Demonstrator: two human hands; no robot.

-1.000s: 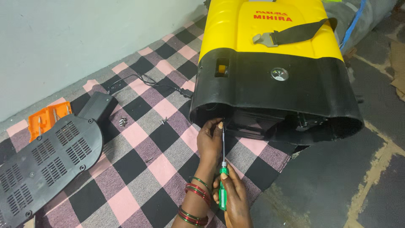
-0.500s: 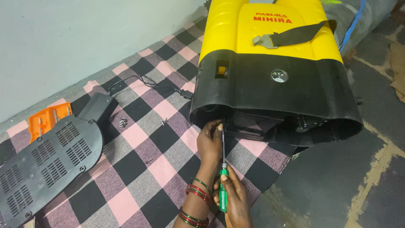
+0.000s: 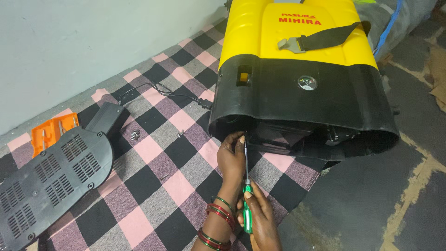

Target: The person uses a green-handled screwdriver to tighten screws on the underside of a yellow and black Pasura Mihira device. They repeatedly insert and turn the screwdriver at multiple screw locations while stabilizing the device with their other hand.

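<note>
Nearest, the right hand (image 3: 262,218) is clamped round the green handle of a screwdriver (image 3: 246,195), one tool only, whose thin shaft runs up and away toward the open bottom of the sprayer (image 3: 297,93). Just beyond, the left hand (image 3: 231,158), with bangles at the wrist, has its fingertips pinched together on the shaft close to the tip, right at the black base's lower rim, steering the point into the hollow. Whether the tip sits on a screw there cannot be told; the spot is dark and partly covered by the fingers.

By my reading the work is well along in opening up, and perhaps midway overall. The one black vented cover (image 3: 51,179) already lies apart on the checked cloth (image 3: 153,186) to the left, well clear of the sprayer, so the base stands open with dark parts showing inside. Loose screws (image 3: 135,135) lie on the cloth between cover and sprayer: a small cluster, one more nearer the base, and possibly another small one closer in. I count about four or five, though they are too small to be sure. What is left seems to be the fastening under the tip.

Farther off lie one orange case (image 3: 53,132) beside the cover, one black cord (image 3: 172,93) trailing along the cloth toward the wall, and one dark strap (image 3: 325,37) with a grey buckle across the sprayer's yellow tank.
</note>
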